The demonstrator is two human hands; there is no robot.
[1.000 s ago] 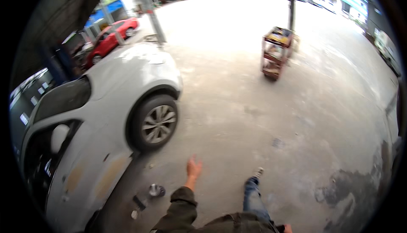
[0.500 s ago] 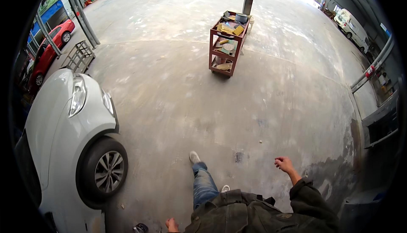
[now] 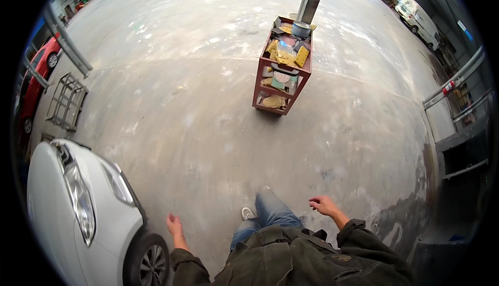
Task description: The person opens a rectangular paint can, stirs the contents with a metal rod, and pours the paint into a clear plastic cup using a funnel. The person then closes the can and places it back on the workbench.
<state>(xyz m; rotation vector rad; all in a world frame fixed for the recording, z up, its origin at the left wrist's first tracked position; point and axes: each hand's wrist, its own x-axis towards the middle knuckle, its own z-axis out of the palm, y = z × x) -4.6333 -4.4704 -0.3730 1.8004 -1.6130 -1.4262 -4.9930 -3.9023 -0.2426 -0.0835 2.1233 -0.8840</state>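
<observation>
My left hand (image 3: 174, 226) hangs low beside the front of a white car (image 3: 60, 197), touching nothing, its fingers loose. My right hand (image 3: 322, 204) is held out at the lower right over the concrete floor, empty, fingers apart and slightly curled. My legs in jeans (image 3: 273, 208) stride below the dark jacket. In front of me stands a red-brown three-shelf cart (image 3: 264, 88), with yellow pads (image 3: 301, 55), a blue-grey tin (image 3: 300, 29) and other small items on it.
A steel post (image 3: 312, 0) rises behind the cart. A metal frame stand (image 3: 67, 101), a red car (image 3: 41, 67) and posts are at the left. A white van (image 3: 422, 21), poles (image 3: 452, 83) and a dark metal unit (image 3: 457, 156) line the right.
I have moved forward past the white car, whose front has slid back and down in view. The cart looks nearer, and my left hand has come further into view.
</observation>
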